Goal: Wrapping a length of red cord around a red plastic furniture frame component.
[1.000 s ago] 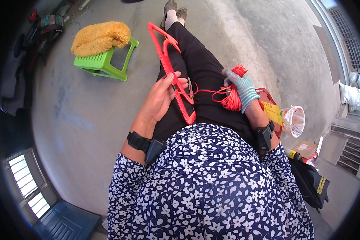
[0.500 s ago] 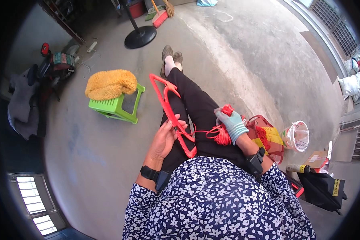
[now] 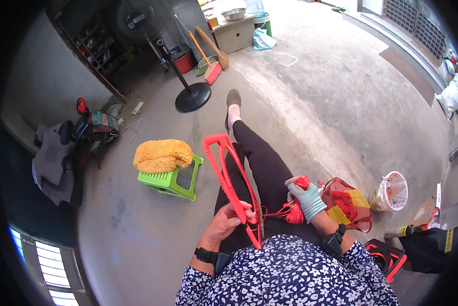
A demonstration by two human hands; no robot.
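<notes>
My bare left hand (image 3: 226, 224) grips the lower part of a long red frame (image 3: 222, 176) with ridged, cord-like edges. The frame is tilted over my lap, its far end raised above my thighs. My right hand (image 3: 309, 201), in a pale blue-green and grey glove, is closed around a bundle of red cord (image 3: 293, 213). A strand runs from this bundle across to the frame by my left hand. Beside my right hand sits a red mesh bag (image 3: 362, 220) with yellow panels and more red cord inside.
A green stool (image 3: 164, 182) bearing a fuzzy orange cushion (image 3: 163, 155) stands at left. Farther off are a standing fan (image 3: 193, 98), brooms (image 3: 213, 74) and a scooter (image 3: 99, 125). To the right stand a white lined bin (image 3: 391, 193) and a black bag (image 3: 425, 250).
The view has tilted up, showing more of the far floor and the fan. The frame has turned, showing its side more edge-on. Both hands keep their holds.
</notes>
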